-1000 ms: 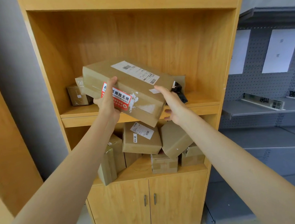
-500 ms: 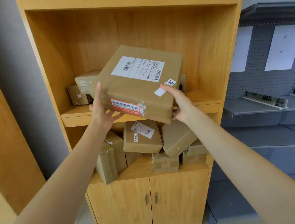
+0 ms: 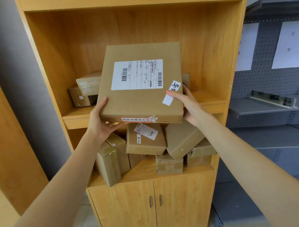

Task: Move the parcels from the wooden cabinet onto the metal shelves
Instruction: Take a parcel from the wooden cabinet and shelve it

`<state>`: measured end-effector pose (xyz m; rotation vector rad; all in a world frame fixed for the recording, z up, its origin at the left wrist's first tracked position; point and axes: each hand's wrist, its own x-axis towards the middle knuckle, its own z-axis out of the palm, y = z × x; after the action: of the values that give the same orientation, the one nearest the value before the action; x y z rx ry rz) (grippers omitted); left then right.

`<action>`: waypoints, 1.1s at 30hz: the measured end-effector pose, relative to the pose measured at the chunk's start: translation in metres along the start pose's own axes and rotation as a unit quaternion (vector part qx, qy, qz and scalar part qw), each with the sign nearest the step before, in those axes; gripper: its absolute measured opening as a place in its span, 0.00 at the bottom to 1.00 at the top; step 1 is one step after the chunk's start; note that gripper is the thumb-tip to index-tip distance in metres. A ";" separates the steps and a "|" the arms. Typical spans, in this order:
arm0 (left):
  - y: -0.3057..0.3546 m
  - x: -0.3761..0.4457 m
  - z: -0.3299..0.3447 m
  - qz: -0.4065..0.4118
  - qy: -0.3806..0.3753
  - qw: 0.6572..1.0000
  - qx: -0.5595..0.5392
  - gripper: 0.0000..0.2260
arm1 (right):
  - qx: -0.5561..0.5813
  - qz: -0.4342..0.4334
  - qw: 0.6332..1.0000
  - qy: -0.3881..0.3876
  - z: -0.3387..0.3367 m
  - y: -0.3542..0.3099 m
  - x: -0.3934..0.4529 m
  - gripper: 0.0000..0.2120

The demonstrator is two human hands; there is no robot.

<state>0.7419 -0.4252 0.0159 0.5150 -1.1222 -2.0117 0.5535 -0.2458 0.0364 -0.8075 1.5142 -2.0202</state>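
Grey wall (image 3: 10, 85) stood on the left, and beside it the wooden cabinet (image 3: 45, 69) filled the middle of the view. On its upper shelf, at the left, two small parcels (image 3: 86, 88) lay one on the other. On the lower shelf a heap of brown parcels (image 3: 145, 142) leaned on each other, some tilted, and one upright box (image 3: 109, 164) at the left reached over the shelf edge. Below them the two cabinet doors (image 3: 154, 204) were closed.

In front of the upper shelf, in the air, was the flat parcel (image 3: 141, 100), tilted with its top face toward the camera. It was brown cardboard with a large white shipping label (image 3: 136, 74), a small white sticker at the right edge and a red strip on the near side. The left hand (image 3: 101, 123) gripped its lower left corner, thumb on top and fingers under. The right hand (image 3: 187, 104) gripped its right edge, thumb on the sticker.

To the right stood the metal shelves (image 3: 265, 108), grey, with a perforated back and white paper sheets (image 3: 288, 45).
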 end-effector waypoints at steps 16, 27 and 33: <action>-0.046 -0.019 0.081 -0.023 -0.050 0.989 -0.140 0.20 | 0.113 0.070 0.990 0.053 0.052 0.007 -0.021 0.66; -0.024 0.001 0.046 -0.020 -0.048 0.995 0.087 0.53 | 0.142 0.016 0.979 0.149 0.023 -0.007 -0.024 0.47; 0.029 0.033 -0.001 0.016 -0.006 0.997 0.081 0.45 | 0.103 -0.031 0.988 0.109 0.000 -0.004 -0.027 0.41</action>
<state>0.7339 -0.4602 0.0405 0.5634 -1.3004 -1.9089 0.5725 -0.2261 0.0355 -0.5728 1.3746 -2.3286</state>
